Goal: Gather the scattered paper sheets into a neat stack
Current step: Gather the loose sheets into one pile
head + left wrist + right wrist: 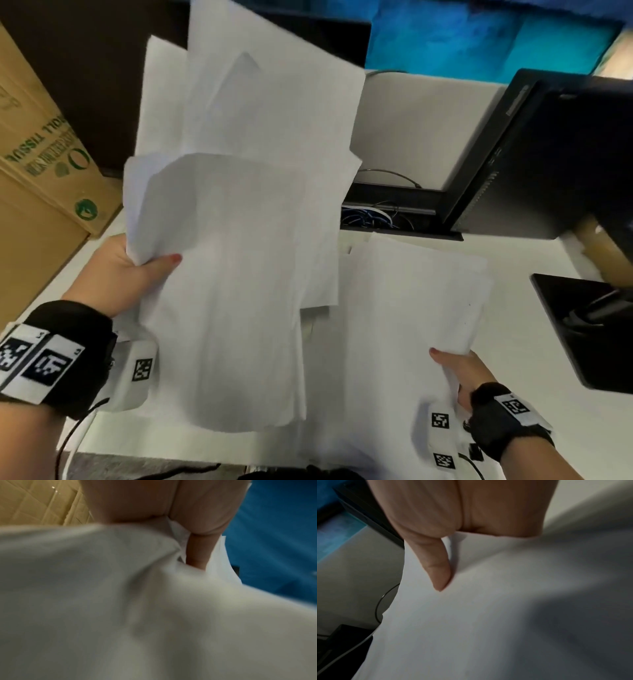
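My left hand point(137, 270) grips the left edge of a loose, fanned bundle of white paper sheets point(236, 192), thumb on top, and holds it raised above the white desk point(534, 342). In the left wrist view the thumb point(197, 553) presses into the bent sheets point(137, 601). My right hand point(459, 373) pinches the near right corner of a second set of white sheets point(411, 294) lying low at the right. In the right wrist view the thumb point(436, 566) lies on top of that paper point(488, 615); the other fingers are hidden under it.
A cardboard box point(37, 161) stands at the left. A dark monitor point(555, 150) and its base point(589, 329) stand at the right. A cable tray with wires point(383, 212) runs along the back of the desk, in front of a blue partition point(479, 37).
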Motion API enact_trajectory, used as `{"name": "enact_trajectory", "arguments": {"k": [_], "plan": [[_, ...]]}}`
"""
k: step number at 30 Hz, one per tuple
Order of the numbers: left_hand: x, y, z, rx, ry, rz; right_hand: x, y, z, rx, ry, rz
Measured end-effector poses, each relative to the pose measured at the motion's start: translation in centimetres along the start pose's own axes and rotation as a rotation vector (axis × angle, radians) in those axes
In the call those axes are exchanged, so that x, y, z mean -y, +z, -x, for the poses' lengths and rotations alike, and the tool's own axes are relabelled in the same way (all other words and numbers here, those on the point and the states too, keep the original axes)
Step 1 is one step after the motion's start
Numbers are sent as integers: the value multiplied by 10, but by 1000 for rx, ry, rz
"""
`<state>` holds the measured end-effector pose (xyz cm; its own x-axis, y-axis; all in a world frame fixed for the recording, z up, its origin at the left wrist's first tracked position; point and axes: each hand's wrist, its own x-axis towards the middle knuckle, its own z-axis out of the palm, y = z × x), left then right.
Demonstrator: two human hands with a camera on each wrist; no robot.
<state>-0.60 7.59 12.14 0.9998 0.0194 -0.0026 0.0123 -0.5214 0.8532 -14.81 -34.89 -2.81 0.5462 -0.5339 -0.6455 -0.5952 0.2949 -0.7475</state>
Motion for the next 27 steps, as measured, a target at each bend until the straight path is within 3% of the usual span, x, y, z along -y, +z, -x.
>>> {"name": "enact_trajectory", "arguments": {"k": [4,10,16,23,27], "plan": [[-27,10,4,111,104,240,9,4,9,28,-16,4],[-51,66,1,245,87,463,25,11,30,222,-78,-166],[-58,127,-1,374,-18,491,39,13,46,484,-174,-243],[-47,154,1,359,-170,605,57,7,66,609,-215,-233],[-40,154,-2,613,-300,719,66,9,73,655,-196,-264]]}}
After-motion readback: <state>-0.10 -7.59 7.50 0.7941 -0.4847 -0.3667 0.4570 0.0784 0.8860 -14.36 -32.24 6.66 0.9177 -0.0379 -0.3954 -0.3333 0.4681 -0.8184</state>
